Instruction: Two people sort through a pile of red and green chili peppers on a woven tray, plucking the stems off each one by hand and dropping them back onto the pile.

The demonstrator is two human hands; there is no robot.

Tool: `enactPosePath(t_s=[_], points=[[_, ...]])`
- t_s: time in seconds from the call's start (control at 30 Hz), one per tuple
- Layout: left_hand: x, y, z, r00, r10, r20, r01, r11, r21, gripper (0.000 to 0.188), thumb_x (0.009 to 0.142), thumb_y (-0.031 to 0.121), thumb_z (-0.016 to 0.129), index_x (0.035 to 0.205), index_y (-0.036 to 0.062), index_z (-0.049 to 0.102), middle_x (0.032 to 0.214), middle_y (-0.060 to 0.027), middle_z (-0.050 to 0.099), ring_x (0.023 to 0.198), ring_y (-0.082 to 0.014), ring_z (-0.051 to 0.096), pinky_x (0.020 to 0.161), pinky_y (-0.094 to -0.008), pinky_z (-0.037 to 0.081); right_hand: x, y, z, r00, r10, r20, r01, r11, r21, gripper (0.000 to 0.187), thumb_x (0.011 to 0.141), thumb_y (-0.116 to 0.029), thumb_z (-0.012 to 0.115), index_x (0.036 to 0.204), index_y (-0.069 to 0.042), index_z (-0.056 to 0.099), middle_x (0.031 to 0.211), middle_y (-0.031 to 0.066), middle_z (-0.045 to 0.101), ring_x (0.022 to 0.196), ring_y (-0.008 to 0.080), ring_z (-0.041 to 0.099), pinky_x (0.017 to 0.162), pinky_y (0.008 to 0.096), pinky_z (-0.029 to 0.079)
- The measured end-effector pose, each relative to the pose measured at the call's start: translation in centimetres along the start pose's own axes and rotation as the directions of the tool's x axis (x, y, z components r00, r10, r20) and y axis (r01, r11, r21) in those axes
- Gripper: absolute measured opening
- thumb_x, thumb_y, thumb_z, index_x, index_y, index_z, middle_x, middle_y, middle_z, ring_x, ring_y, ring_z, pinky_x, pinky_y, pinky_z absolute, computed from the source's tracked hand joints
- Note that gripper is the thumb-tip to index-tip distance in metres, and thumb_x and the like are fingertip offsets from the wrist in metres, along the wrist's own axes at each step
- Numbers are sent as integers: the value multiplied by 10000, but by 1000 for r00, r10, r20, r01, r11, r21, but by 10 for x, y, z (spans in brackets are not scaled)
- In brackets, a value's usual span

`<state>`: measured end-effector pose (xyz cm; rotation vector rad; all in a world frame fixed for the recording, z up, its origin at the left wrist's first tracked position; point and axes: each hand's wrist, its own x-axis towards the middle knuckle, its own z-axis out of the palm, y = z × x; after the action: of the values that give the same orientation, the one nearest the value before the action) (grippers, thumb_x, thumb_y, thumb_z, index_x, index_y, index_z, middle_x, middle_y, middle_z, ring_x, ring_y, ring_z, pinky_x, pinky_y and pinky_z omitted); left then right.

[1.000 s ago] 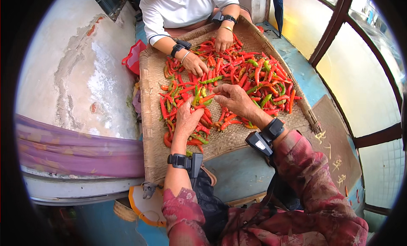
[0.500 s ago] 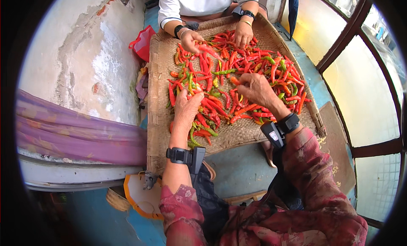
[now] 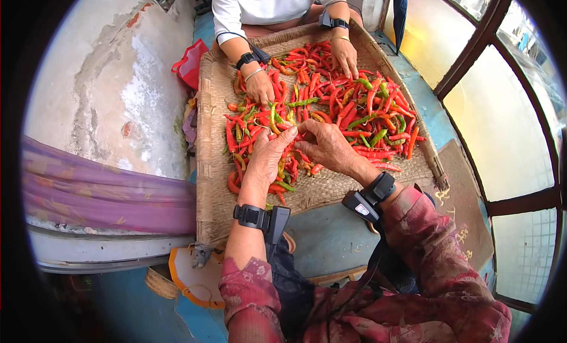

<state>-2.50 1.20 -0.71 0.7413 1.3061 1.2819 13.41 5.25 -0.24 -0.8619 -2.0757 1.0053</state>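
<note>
Over the near middle of a large woven tray (image 3: 204, 160), my two hands are close together above a bed of chili peppers (image 3: 366, 106), mostly red with some green and orange. My left hand (image 3: 267, 157) is closed, with red chili pepper showing at its fingers and a yellow-green one (image 3: 273, 119) just beyond them. Fingers pinched, my right hand (image 3: 332, 147) reaches in from the right, its tips beside my left thumb. What lies between those fingertips is hidden.
Across the tray, a person in a white top has one hand (image 3: 260, 88) among the peppers and the other (image 3: 345, 56) resting on them. A red bag (image 3: 190, 64) is at the left wall. A purple curtain (image 3: 112, 186) hangs at left, and framed windows (image 3: 490, 124) stand at right.
My right hand has moved left to meet my left hand, which has shifted slightly right. The other person's left-side hand has lowered to the peppers and no longer holds a raised red one.
</note>
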Motion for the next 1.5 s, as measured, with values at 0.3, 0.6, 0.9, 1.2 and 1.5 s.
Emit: enactPosePath(t_s=[0.3, 0.6, 0.9, 1.2, 1.5], points=[[-7, 12, -14, 992, 50, 115, -35, 991, -127, 199, 794, 106, 641, 978, 83, 570, 930, -38, 608, 798, -119, 587, 729, -249, 481, 11, 15, -47, 892, 78, -445, -141, 984, -110, 265, 772, -132, 615, 986, 22, 588, 684, 143, 616, 627, 243, 617, 602, 344, 490], [-9, 3, 0, 958, 141, 251, -121, 989, -90, 251, 803, 72, 624, 1046, 67, 561, 983, -33, 596, 924, -117, 563, 807, -261, 457, 6, 1, -11, 960, 242, 141, -278, 885, 374, 370, 880, -332, 580, 796, 27, 615, 633, 9, 537, 547, 58, 481, 473, 240, 394], [-9, 5, -3, 969, 51, 242, -35, 997, -67, 175, 822, 86, 620, 985, 83, 556, 946, -4, 560, 869, -94, 546, 756, -234, 461, 15, 16, -50, 867, 466, -176, -177, 619, 765, 257, 888, -263, 558, 852, -9, 564, 689, -1, 534, 553, 53, 451, 493, 204, 402], [-13, 16, 6, 955, 51, 293, 20, 972, -235, 111, 838, 103, 599, 935, 87, 550, 843, -43, 587, 691, -105, 542, 616, -244, 462, 6, 11, -25, 958, 37, 286, -115, 959, 261, 367, 873, -289, 577, 1126, -24, 582, 854, 35, 622, 738, 101, 539, 616, 288, 459], [-5, 10, -3, 963, 84, 255, 5, 945, -327, 141, 841, 120, 601, 975, 122, 557, 855, -42, 594, 667, -106, 534, 471, -206, 370, 11, 34, -41, 990, 133, 44, -112, 942, -317, 204, 769, -209, 572, 861, -44, 650, 763, 164, 631, 711, 318, 621, 640, 408, 481]])
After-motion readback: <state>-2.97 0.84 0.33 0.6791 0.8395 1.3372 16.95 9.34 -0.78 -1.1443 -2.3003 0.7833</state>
